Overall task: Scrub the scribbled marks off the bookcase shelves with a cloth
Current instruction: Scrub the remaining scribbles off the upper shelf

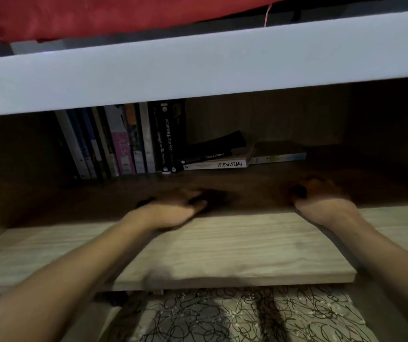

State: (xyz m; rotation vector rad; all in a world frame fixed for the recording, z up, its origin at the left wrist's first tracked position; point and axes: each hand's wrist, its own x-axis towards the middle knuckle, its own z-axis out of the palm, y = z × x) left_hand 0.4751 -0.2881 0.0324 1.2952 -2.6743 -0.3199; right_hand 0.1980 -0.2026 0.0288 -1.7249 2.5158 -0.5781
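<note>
Both hands reached into the dark shelf (247,186) at mid-frame: the left hand (173,206) pressed a dark cloth (210,197), seemingly to scrub; the right hand (319,196) looked curled, grip unclear. Books (128,141) stood behind, centre-left. Scribbled marks (235,314) covered the bottom of the frame.

Wooden shelf (222,243) carries books (128,141), perhaps hands.

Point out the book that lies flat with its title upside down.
The white INVESTING 101 book, flat on the shelf right of the upright row. Its spine lettering reads inverted; the black book leaning on it reads right way up.
</note>
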